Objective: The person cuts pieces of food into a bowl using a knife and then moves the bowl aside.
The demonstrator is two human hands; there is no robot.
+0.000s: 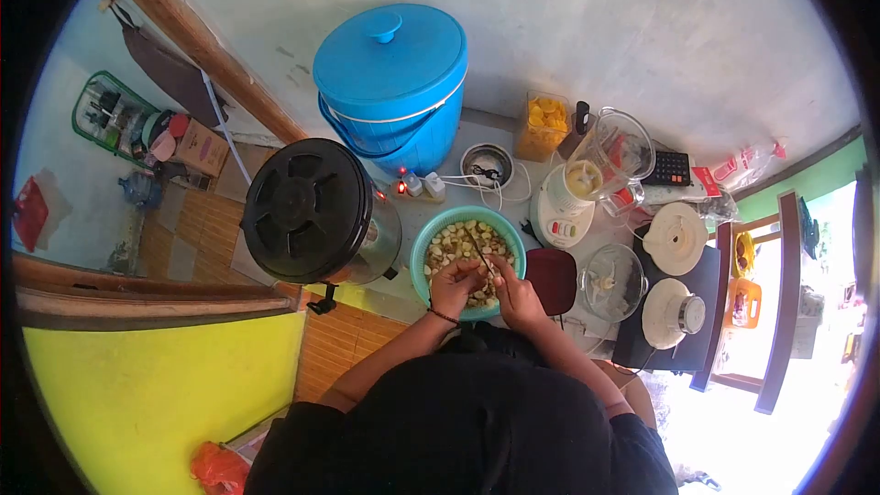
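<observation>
A mint-green basin (418, 261) holds many small pale pieces (456, 240) that look like peeled garlic cloves, with brownish bits among them. Over its near side my two hands are close together. In my right hand (516, 298) is a knife (478, 250), its thin dark blade pointing away from me and up to the left. My left hand (453, 288), with a beaded bracelet at the wrist, is closed in a pinch beside the knife. Whatever lies between its fingertips is too small to make out.
Behind the basin stand a blue lidded bucket (394, 55) and a metal bowl (487, 165). A black-lidded container (307, 211) is at left. To the right are a dark red tray (551, 280), a white blender (561, 206), a clear processor bowl (614, 282) and a calculator (667, 169).
</observation>
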